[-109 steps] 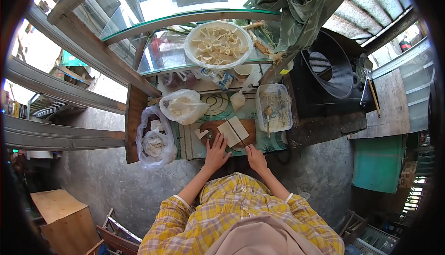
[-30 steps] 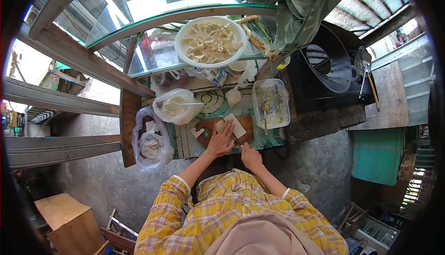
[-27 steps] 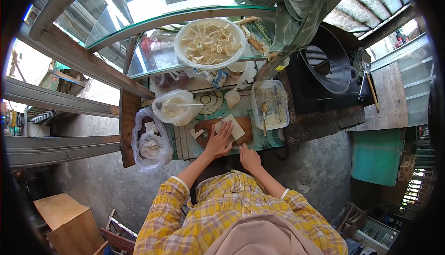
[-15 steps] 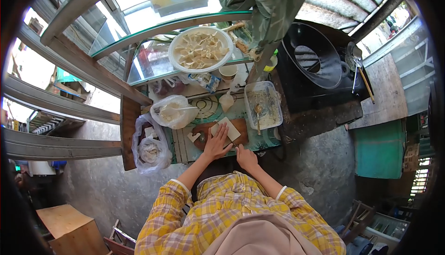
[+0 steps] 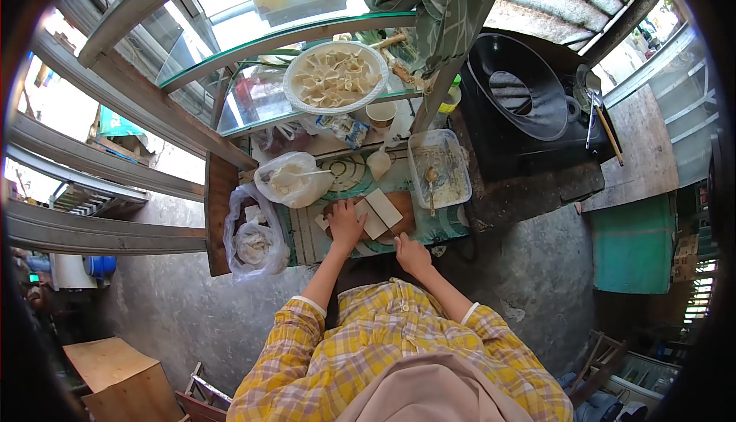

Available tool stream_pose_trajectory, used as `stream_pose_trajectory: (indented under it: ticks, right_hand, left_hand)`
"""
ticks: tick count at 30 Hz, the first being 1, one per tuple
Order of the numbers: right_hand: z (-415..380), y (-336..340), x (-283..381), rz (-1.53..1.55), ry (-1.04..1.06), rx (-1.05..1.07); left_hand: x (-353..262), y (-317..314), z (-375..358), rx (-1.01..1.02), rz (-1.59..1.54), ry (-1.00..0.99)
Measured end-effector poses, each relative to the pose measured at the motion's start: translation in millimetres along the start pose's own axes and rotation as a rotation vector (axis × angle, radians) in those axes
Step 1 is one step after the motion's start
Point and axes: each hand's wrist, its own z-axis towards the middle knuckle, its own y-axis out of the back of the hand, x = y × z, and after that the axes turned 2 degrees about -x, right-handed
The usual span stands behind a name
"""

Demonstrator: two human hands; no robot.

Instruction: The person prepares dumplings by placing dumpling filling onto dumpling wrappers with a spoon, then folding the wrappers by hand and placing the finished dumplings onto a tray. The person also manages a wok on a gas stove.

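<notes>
A wooden cutting board [image 5: 405,227] lies on the table in front of me. Pale square dough wrappers [image 5: 386,206] rest on it, with the thin dark blade of a knife [image 5: 381,219] lying slantwise across them. The knife's handle is in the closed grip of my right hand [image 5: 414,255] at the board's near edge. My left hand [image 5: 346,226] lies on the board's left part, fingers extended, beside the wrappers. A pale dough piece [image 5: 321,221] shows partly behind it.
Left stand a bag of white powder [image 5: 290,180] and an open plastic bag [image 5: 253,242]. A plastic container [image 5: 438,169] with a spoon [image 5: 432,190] is to the right. Folded dough pieces fill a white plate [image 5: 296,97] on the glass shelf. A wok [image 5: 552,119] sits at the right.
My left hand has slid left off the wrappers, leaving more of them and the knife blade visible. My right hand remains on the knife, and the whole view has shifted slightly.
</notes>
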Motion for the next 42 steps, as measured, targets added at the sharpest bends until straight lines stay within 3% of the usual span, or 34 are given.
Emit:
stream_pose_trajectory:
  ticks: [19, 25, 34, 42]
  right_hand:
    - [0.4, 1.1, 1.6, 0.031, 0.011, -0.002]
    - [-0.7, 2.2, 4.7, 0.038, 0.001, -0.002]
    - [0.7, 0.2, 0.5, 0.014, 0.003, 0.028]
    - [-0.5, 0.9, 3.0, 0.044, -0.022, 0.035]
  left_hand:
    - [4.4, -1.8, 22.9, 0.193, -0.131, 0.16]
    - [1.6, 1.7, 18.6, 0.048, -0.101, 0.086]
    - [7.7, -1.6, 22.0, 0.126, -0.406, 0.211]
    - [7.7, 4.3, 18.2, 0.048, -0.481, 0.216]
